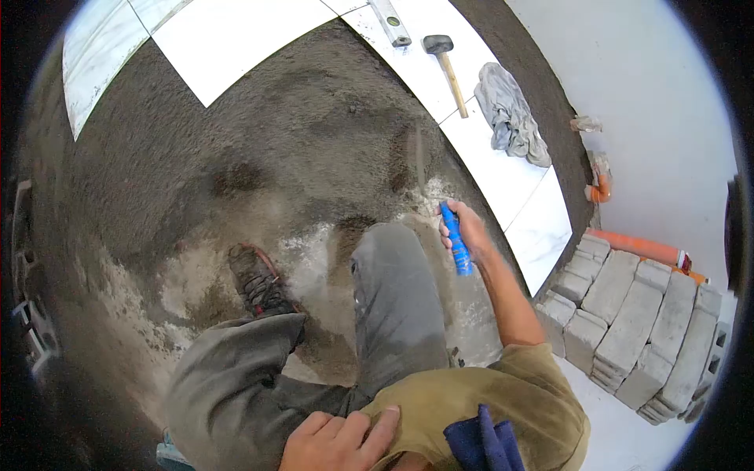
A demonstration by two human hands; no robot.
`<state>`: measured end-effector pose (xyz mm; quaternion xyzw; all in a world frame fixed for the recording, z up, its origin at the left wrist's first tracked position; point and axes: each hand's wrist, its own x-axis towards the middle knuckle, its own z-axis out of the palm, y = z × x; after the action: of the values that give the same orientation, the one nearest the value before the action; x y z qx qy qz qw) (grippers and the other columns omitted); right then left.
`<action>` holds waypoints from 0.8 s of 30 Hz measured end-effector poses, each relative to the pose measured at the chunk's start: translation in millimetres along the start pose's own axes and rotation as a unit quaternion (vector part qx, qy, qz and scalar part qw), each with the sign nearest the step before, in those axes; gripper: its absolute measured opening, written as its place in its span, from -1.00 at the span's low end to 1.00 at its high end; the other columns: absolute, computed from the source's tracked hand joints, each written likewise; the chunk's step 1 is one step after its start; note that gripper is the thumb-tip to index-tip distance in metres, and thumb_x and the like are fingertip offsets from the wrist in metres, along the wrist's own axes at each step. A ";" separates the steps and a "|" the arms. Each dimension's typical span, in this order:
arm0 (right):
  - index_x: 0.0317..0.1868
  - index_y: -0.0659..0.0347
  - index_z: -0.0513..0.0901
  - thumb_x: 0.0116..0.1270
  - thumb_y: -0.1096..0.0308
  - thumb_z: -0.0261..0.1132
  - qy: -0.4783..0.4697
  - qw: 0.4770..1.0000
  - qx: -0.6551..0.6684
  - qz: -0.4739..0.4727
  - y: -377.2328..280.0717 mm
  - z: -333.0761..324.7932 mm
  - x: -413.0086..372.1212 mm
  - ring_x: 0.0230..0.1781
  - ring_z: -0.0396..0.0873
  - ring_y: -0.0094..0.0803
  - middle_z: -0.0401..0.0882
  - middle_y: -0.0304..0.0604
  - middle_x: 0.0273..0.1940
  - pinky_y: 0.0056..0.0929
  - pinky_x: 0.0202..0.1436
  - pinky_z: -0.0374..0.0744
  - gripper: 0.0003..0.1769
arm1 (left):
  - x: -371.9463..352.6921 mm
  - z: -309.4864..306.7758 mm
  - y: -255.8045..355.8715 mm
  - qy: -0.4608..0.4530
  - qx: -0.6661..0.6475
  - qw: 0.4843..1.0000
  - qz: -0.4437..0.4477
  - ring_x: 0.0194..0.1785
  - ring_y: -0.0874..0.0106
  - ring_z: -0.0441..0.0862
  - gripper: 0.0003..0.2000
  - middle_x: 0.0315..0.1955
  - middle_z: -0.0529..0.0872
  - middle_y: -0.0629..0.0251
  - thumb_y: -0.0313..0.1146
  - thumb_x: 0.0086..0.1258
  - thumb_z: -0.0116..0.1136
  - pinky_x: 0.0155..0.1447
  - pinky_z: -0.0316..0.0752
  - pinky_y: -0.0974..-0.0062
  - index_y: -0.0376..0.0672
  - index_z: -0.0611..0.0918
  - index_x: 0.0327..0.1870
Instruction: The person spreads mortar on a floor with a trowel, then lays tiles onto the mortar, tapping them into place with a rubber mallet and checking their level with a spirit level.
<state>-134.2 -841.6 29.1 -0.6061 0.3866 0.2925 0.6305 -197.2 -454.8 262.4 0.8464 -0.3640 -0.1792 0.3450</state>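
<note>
Head view: your right hand (pixel 473 228) is closed around a blue-handled tool (pixel 456 239), held just right of your bent knee (pixel 393 275) and above the grey mortar bed (pixel 298 125). The tool's working end is blurred, so you cannot tell its shape. Your left hand (pixel 339 441) lies near you on your thigh, fingers loose and holding nothing. White tiles (pixel 236 31) border the far and right edges of the bed. On them, far right, lie a mallet (pixel 448 67), a spirit level (pixel 390 22) and a grey rag (pixel 510 118). Stacked paving blocks (pixel 636 322) sit to the right.
</note>
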 end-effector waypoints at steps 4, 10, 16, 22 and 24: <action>-0.08 0.19 0.47 0.53 -0.12 0.05 0.113 0.990 0.065 -0.059 6.3 25.2 29.6 -0.71 0.44 -0.51 0.45 -0.29 -0.57 -0.47 -0.67 0.47 -0.53 | -1.7 -2.0 -1.5 0.015 -0.004 1.000 -0.008 -0.50 0.46 0.37 -0.65 -0.47 0.38 0.37 -0.32 0.39 0.17 -0.31 0.27 0.47 -0.09 0.62 0.19; -0.15 0.14 0.47 0.52 -0.17 0.07 0.104 0.979 0.138 -0.106 -11.1 71.3 105.2 -0.69 0.44 -0.47 0.44 -0.28 -0.56 -0.41 -0.67 0.46 -0.51 | -8.8 -6.3 0.8 -0.005 -0.013 0.999 -0.047 -0.49 0.47 0.42 -0.70 -0.47 0.42 0.38 -0.32 0.39 0.13 -0.29 0.27 0.47 -0.04 0.64 0.13; -0.18 0.16 0.44 0.48 -0.18 0.10 0.067 0.980 0.109 -0.151 -81.6 127.1 178.1 -0.69 0.48 -0.40 0.44 -0.23 -0.54 -0.32 -0.64 0.51 -0.50 | -13.6 -7.5 2.5 -0.008 -0.022 0.998 -0.062 -0.44 0.43 0.41 -0.69 -0.44 0.45 0.35 -0.32 0.33 0.09 -0.28 0.28 0.46 -0.08 0.64 0.07; -0.24 0.17 0.46 0.48 -0.15 0.12 0.047 0.985 -0.076 -0.145 -121.4 139.3 169.6 -0.68 0.49 -0.42 0.45 -0.24 -0.57 -0.33 -0.66 0.48 -0.52 | -17.9 1.8 7.3 0.023 -0.028 0.998 -0.056 -0.42 0.42 0.41 -0.68 -0.43 0.45 0.33 -0.29 0.28 0.11 -0.25 0.29 0.46 -0.12 0.63 0.05; -0.32 0.20 0.49 0.46 -0.14 0.15 0.008 0.957 -0.243 -0.160 -128.1 125.2 158.5 -0.62 0.56 -0.29 0.49 -0.13 -0.59 -0.22 -0.55 0.54 -0.49 | -16.6 5.5 8.7 0.046 -0.027 0.997 -0.055 -0.42 0.43 0.42 -0.70 -0.43 0.45 0.35 -0.29 0.27 0.12 -0.25 0.28 0.46 -0.11 0.63 0.01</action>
<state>73.8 -745.5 -39.6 -0.7975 0.2065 0.2682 0.4994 -215.7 -449.3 265.6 0.8629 -0.2955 -0.1688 0.3737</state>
